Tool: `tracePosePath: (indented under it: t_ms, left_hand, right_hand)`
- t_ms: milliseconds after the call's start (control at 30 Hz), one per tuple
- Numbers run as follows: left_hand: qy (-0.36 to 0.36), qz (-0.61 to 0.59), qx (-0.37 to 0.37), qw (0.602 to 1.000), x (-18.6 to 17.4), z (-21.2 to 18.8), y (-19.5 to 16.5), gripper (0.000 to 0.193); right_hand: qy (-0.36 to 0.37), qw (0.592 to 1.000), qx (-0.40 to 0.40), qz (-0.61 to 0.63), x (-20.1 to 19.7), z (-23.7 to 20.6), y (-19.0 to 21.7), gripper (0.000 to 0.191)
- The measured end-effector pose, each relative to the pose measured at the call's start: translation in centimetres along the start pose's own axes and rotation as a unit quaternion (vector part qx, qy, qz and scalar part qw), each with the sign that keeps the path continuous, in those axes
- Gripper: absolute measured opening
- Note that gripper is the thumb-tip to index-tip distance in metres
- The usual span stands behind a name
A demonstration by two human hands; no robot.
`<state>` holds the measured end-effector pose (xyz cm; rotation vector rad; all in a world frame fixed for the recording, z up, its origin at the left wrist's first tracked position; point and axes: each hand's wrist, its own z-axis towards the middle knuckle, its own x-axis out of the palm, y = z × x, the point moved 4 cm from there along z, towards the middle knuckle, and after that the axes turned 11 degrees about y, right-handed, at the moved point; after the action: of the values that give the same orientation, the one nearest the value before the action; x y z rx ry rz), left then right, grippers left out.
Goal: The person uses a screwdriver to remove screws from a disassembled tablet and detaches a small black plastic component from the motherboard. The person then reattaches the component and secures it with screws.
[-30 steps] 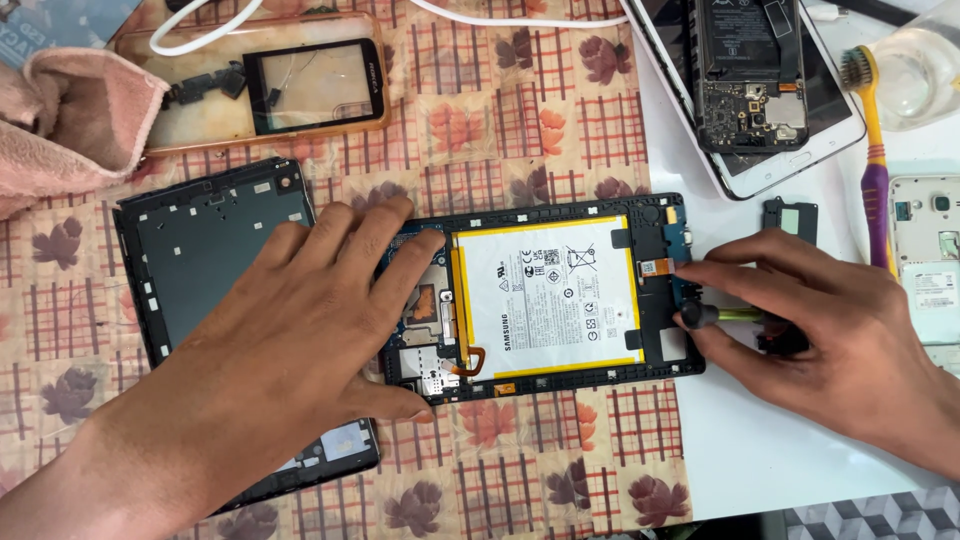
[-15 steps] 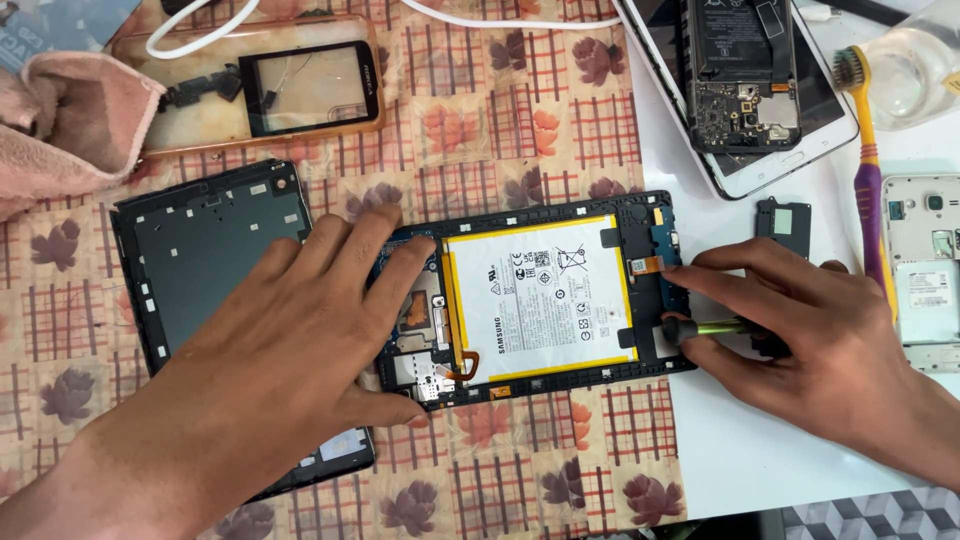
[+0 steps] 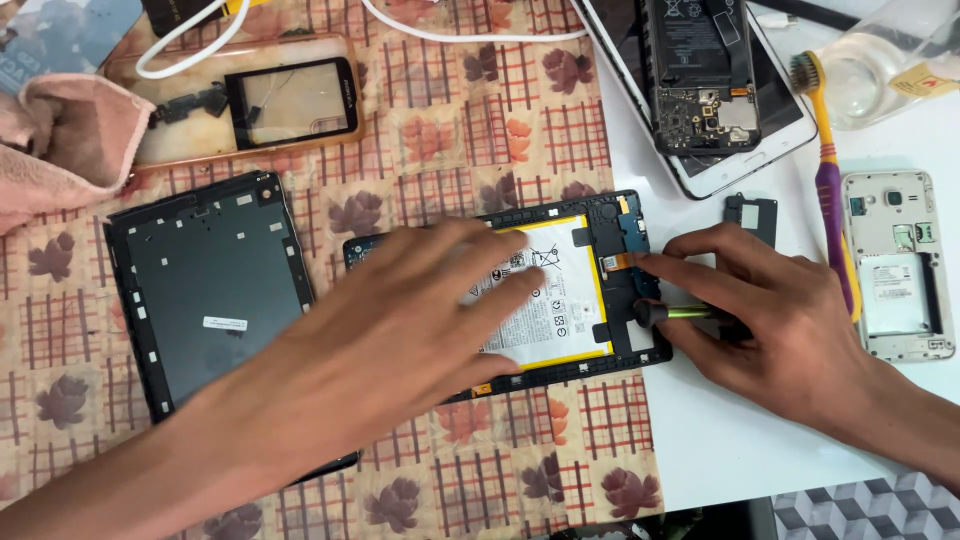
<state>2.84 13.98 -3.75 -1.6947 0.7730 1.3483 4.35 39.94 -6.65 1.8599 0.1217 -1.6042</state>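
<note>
Hands work over an opened tablet (image 3: 600,290) that lies flat near the middle of the counter (image 3: 740,450), partly on a patterned cloth (image 3: 440,130) and partly on bare white surface. The left hand (image 3: 400,330) lies palm down across the tablet's left half, fingers spread wide and pressing on the white battery (image 3: 555,300), gripping nothing. The right hand (image 3: 770,320) rests at the tablet's right edge; its forefinger touches the orange flex cable (image 3: 618,261) by the small blue board, while thumb and other fingers close on a screwdriver (image 3: 680,313) with a yellow-green shaft and black tip, laid nearly level and pointing left onto the black frame.

Just left of the tablet, touching or nearly so, lies a black back cover (image 3: 215,290), inner side up, its lower corner under the left forearm. Above it sits a small touch panel (image 3: 295,100) on a brownish sheet, with a pink towel (image 3: 60,150) at the far left and a white cable (image 3: 470,35) looping along the top. On the bare counter to the right stand another opened white tablet (image 3: 720,160), a purple and yellow toothbrush (image 3: 830,190), an opened white phone (image 3: 895,270), a small black part (image 3: 750,212) just above the right hand, and a clear bag (image 3: 880,60) in the corner.
</note>
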Motion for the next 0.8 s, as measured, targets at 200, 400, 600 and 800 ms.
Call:
tracePosePath:
  t_ms: [200, 400, 600, 800]
  left_hand:
    - [-0.086, 0.023, 0.019, 0.996, 0.6, 5.0, -0.9, 0.054]
    - [-0.106, -0.003, 0.02, 0.994, 2.0, 9.1, -0.3, 0.037]
    - [-0.172, 0.036, 0.049, 0.983, 3.2, 8.9, 0.3, 0.027]
    - [-0.176, 0.057, 0.042, 0.982, 3.7, 8.8, 0.4, 0.026]
  right_hand:
    - [-0.01, 1.0, 0.0, 0.017, -0.2, -0.1, 0.3, 0.05]
    - [-0.02, 1.0, -0.006, 0.01, -0.2, -0.5, -0.1, 0.04]
    - [-0.025, 0.991, 0.074, 0.11, -0.7, -0.7, -1.5, 0.056]
    - [-0.048, 0.997, 0.039, 0.04, -2.0, -1.0, -1.0, 0.041]
